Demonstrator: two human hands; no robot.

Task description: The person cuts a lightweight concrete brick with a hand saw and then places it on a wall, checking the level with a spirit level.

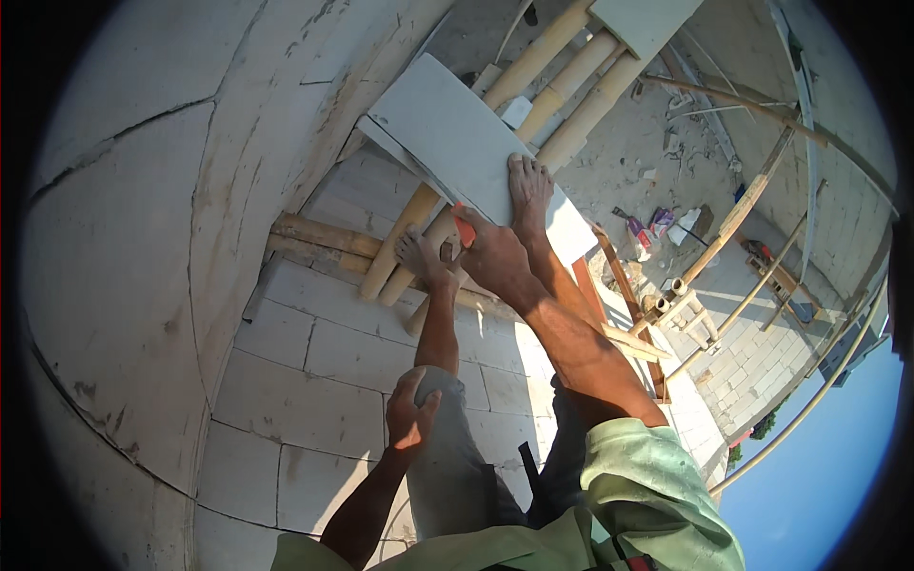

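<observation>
Pale grey-white flat rectangular board (447,124), laid slantwise across thick yellow-tan bamboo poles (568,81), far-left end near a tall wall of pale blocks (114,238). At the board's near long edge, about midway: right hand (495,255), fingers wrapped firmly round an orange-handled tool (464,226). Blade or working end: not distinguishable. On the board, between that grip and the near-right end: bare right foot (529,190), apparently serving as a hold-down. Bare left foot (419,252) lower, at the poles' near ends. At the grey-trousered left knee (438,383): left hand (409,414), fingers bent, nothing visible in hold; how far closed, cannot tell. Progress, as judged: work along the near long edge apparently under way, with tool at the board and foot set. Along that edge toward the far-left corner: narrow pale strip (395,150), either partly parted from the sheet or a second layer beneath; cannot tell. Unworked, by estimate: the stretch from tool to near-right end. Smaller pale slab (647,24) farther up the poles; link to the work unclear.
</observation>
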